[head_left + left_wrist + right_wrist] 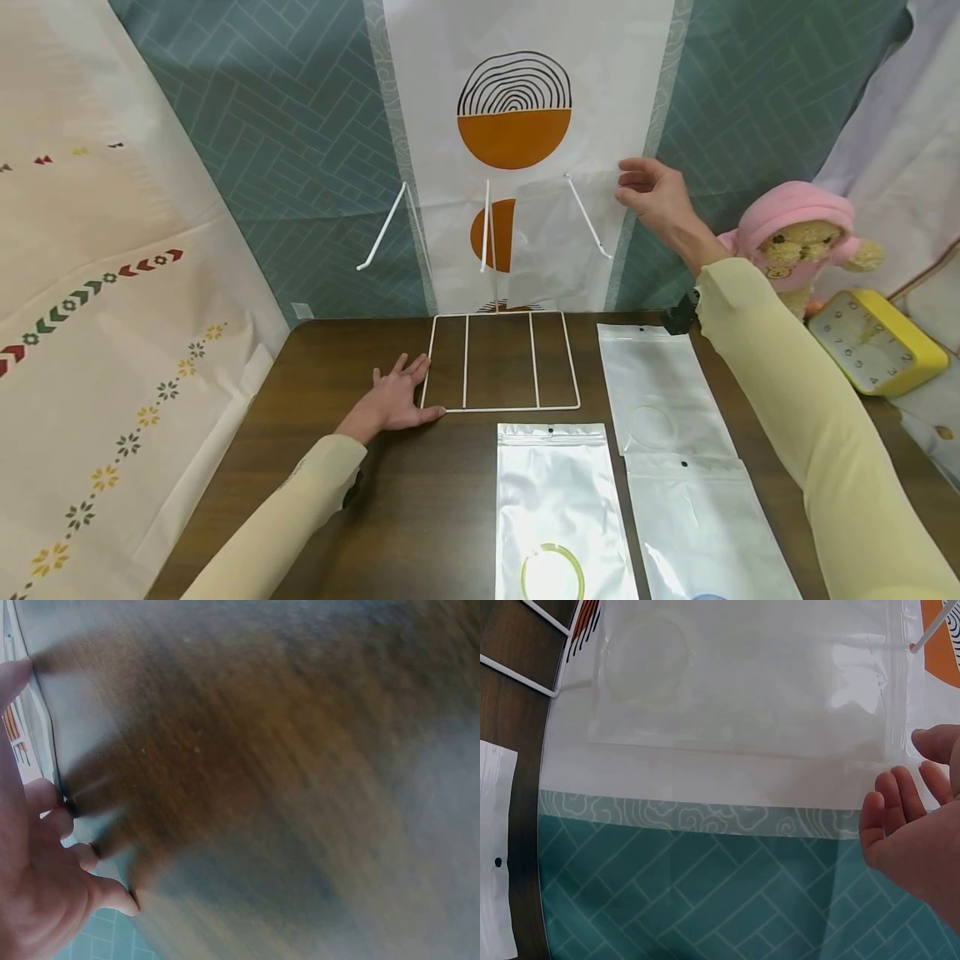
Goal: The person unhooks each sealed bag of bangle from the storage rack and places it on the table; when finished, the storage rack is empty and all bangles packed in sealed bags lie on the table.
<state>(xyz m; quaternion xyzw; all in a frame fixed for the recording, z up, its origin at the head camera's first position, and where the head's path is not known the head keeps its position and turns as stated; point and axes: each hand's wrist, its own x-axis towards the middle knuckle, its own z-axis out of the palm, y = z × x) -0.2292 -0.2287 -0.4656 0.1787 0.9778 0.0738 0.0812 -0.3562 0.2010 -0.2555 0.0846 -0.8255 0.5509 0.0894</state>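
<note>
A white wire rack (522,409) stands on the table against the hanging cloth, its three prongs sticking out towards me. My left hand (393,396) rests with spread fingers at the left side of the rack's base, the thumb at its front corner. From the right prong hangs a translucent zip bag (547,250); a faint ring shape shows through it in the right wrist view. Beside that bag's upper right edge is my right hand (663,200), fingers loosely bent and holding nothing visible. In the left wrist view, the left hand's fingertips (129,904) touch the tabletop.
Several silvery zip bags lie on the brown table (420,517): a front one (555,492) with a yellow-green ring, a back right one (652,375) and a lower right one (712,533). A yellow clock (881,342) and a pink-hooded plush bear (798,233) stand at the right.
</note>
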